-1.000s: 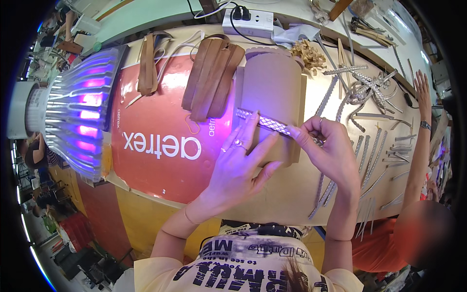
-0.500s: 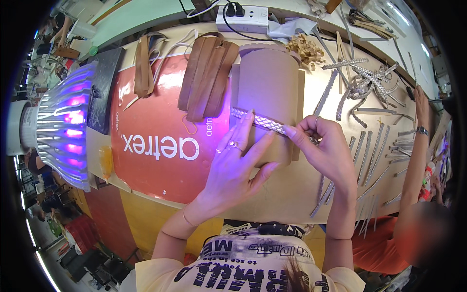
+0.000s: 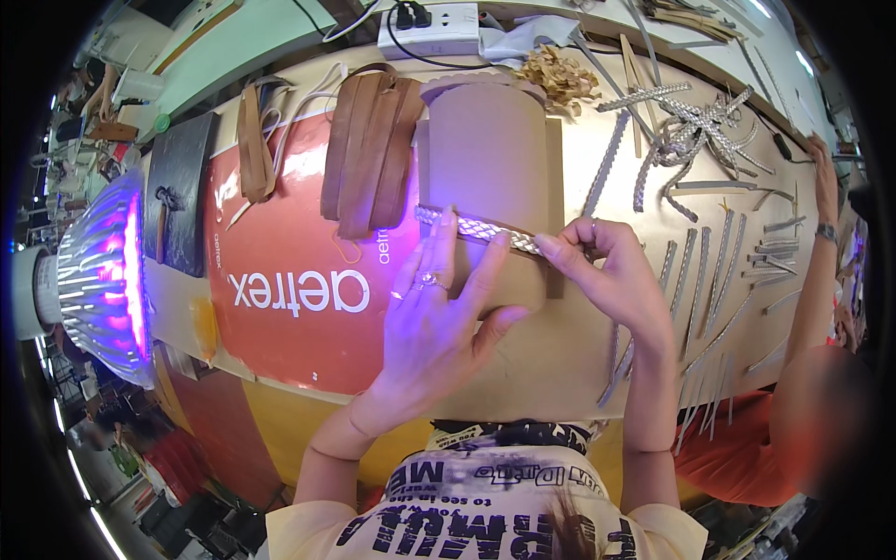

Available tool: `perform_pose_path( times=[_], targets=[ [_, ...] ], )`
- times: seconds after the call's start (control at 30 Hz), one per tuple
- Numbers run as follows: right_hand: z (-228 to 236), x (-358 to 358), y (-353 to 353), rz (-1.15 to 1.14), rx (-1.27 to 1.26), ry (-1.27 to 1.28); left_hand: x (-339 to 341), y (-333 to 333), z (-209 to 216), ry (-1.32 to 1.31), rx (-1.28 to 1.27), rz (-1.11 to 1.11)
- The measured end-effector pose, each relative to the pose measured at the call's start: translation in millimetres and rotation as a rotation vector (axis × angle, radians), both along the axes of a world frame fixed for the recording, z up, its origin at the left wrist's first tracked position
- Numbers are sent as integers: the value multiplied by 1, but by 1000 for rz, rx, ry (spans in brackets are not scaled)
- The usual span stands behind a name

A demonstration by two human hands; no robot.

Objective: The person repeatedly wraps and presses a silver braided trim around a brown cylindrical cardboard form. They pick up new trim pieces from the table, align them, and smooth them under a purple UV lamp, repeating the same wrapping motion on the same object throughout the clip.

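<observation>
A silvery braided strip (image 3: 478, 228) lies slantwise across a rounded brown block (image 3: 485, 140) in front of me. My left hand (image 3: 431, 313) rests over it with the fingers spread, the fingertips pressing the strip against the block. At the strip's right end my right hand (image 3: 611, 271) pinches it between thumb and forefinger. The fingers partly cover the strip, and its far right tip is hidden in the right hand. Under the block's left side extends a red box lid (image 3: 299, 345) with white lettering.
Brown strap bundles (image 3: 369, 149) lie left of the block, near a black slab (image 3: 177, 224). A lamp (image 3: 103, 280) glows purple at far left. Braided pieces (image 3: 705, 135) and cut strips (image 3: 719, 280) lie right, near another person's arm (image 3: 812, 280). A power strip (image 3: 429, 33) stands behind.
The whole view has shifted slightly, so the bench things sit further left. Both hands keep about the same places on the strip and block.
</observation>
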State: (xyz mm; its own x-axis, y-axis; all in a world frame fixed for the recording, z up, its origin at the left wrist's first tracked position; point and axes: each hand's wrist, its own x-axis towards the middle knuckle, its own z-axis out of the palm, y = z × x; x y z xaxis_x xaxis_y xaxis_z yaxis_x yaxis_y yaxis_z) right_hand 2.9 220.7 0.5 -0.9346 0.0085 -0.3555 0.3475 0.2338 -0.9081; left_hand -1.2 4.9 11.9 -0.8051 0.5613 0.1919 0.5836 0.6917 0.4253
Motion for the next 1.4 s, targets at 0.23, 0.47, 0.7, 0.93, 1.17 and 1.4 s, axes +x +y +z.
perform_pose_path(
  times=[0.23,0.47,0.7,0.93,1.17,1.4],
  targets=[
    [4,16,11,-12,-115,-33,0,2,7,-19,-71,-24],
    [-4,16,10,11,-94,-61,-1,5,11,2,-121,-32],
    [-15,17,10,22,-155,-91,-2,6,14,-18,-132,-33],
    [-31,17,7,-16,-253,-53,-2,6,14,-17,-145,-44],
    [-41,19,5,-79,-271,-182,1,11,20,-73,-241,-52],
    [-46,30,14,-82,-400,-100,2,14,21,6,-318,-46]
  ],
)
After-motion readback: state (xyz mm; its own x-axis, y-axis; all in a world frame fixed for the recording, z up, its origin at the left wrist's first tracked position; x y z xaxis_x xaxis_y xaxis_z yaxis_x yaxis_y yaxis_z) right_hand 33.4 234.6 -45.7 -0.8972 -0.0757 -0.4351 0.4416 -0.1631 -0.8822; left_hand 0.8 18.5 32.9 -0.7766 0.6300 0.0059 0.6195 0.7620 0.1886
